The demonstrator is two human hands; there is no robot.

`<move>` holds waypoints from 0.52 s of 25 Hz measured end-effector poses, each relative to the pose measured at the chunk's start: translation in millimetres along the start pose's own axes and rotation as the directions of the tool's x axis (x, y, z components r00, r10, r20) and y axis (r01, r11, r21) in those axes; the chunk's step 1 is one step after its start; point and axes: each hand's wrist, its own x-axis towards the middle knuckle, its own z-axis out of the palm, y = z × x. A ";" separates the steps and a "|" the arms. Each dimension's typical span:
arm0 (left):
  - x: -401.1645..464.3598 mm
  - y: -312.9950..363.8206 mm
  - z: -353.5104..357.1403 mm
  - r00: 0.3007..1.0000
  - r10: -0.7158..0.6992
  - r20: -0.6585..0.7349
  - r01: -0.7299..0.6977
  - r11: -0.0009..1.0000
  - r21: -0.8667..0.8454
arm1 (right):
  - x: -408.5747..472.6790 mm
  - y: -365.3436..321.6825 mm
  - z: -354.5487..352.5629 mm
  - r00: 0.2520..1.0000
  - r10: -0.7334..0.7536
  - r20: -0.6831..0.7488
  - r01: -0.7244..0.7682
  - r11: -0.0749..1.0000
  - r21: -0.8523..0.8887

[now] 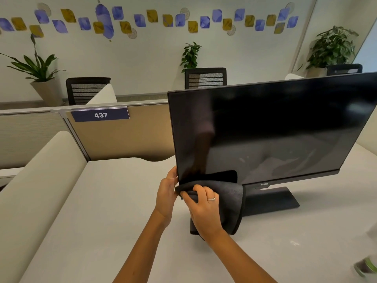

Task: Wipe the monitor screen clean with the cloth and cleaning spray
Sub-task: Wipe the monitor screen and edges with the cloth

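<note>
Black monitor (271, 127), dark grey cloth (230, 201).
White desk (102, 211), tan partition (126, 137), blue-and-mustard patterned wall (142, 19).

Black monitor (275, 127), left hand (166, 193) holding its lower corner, right hand (204, 206) gripping dark cloth (230, 201) there

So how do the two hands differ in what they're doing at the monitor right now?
The left hand holds the monitor by its lower left corner, fingers reaching behind the edge; the right hand grips the folded grey cloth at that corner. The right hand shows a ring; the left hand shows none. Both are bare and work at the same corner of the monitor.
</note>
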 end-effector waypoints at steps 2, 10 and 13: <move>0.2 0.5 1.8 1.000 0.013 -0.006 -0.013 0.999 0.029 | -7.9 3.0 4.5 0.999 -0.005 0.048 0.009 0.996 -0.093; -1.8 1.8 9.3 0.999 0.036 0.002 -0.036 0.999 0.012 | -6.6 10.3 -0.8 0.991 -0.100 0.087 0.115 0.975 -0.189; -0.1 -2.2 16.8 0.999 0.041 -0.025 -0.041 0.999 0.000 | -7.9 30.8 -13.7 0.994 -0.051 0.092 0.067 0.981 -0.181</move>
